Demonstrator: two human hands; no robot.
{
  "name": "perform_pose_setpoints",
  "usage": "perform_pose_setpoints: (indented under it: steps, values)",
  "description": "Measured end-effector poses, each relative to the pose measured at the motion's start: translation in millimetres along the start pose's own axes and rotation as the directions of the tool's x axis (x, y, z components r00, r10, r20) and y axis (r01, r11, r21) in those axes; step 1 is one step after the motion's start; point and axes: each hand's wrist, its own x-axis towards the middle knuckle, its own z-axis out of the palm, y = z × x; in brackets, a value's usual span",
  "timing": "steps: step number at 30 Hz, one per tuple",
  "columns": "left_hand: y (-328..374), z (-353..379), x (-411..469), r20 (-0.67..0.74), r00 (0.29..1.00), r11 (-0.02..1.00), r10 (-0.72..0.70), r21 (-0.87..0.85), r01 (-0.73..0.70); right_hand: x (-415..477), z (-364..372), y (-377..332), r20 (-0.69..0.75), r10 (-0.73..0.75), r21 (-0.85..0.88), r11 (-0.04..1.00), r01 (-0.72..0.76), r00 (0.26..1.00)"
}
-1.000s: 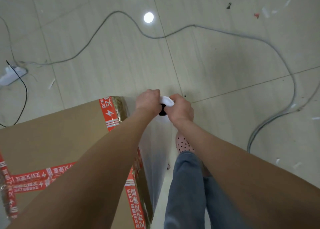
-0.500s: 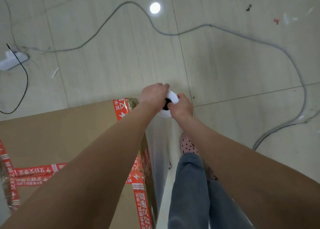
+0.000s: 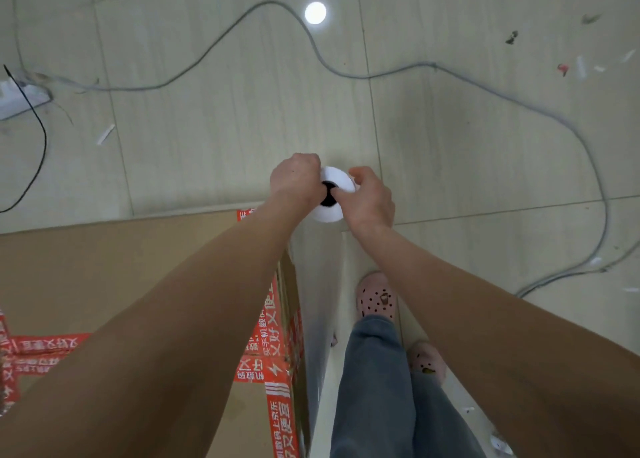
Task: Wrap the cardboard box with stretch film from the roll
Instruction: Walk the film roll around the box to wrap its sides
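A tall cardboard box (image 3: pixel 121 270) with red printed tape fills the lower left. At its far right corner stands an upright white roll of stretch film (image 3: pixel 330 211), seen end-on with a dark core hole. My left hand (image 3: pixel 294 180) grips the roll's top from the left, and my right hand (image 3: pixel 370 197) grips it from the right with the thumb at the core. A clear sheet of film (image 3: pixel 315 319) runs from the roll down along the box's right side. The lower part of the roll is hidden.
A grey cable (image 3: pixel 467 86) loops over the tiled floor beyond and to the right. A white power strip (image 3: pixel 20 97) with a black cord lies at far left. My feet in pink perforated clogs (image 3: pixel 375 298) stand right beside the box. Paper scraps dot the floor.
Both hands with the roll have moved past the box's far corner, and my view has shifted so more of the box's right side and my feet show.
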Motion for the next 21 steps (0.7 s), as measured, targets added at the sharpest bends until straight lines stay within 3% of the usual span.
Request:
perform_pose_setpoints:
  steps: [4,8,11,16,21]
  values:
    - [-14.6,-7.9,10.0,0.037,0.984,0.966,-0.175,-0.187,0.179,9.6,7.7,-9.3,0.145,0.103,0.11,0.987,-0.12,0.984]
    - [-23.2,-8.4,16.4,0.062,0.976,0.95,-0.21,-0.224,0.219,14.2,20.1,-22.0,0.206,0.171,0.232,0.948,-0.218,0.964]
    - [-25.2,-10.6,17.5,0.042,0.986,0.971,-0.16,-0.173,0.165,20.2,22.0,-27.0,0.201,0.18,0.272,0.934,-0.232,0.963]
    - [-18.1,-15.3,23.5,0.017,0.996,0.996,0.089,0.017,-0.09,22.7,25.3,-26.0,0.245,0.196,0.301,0.916,-0.266,0.95]
    - [-16.6,-25.5,32.2,0.035,0.997,0.995,0.066,0.066,-0.069,31.8,22.1,-33.2,0.227,0.163,0.197,0.958,-0.209,0.96]
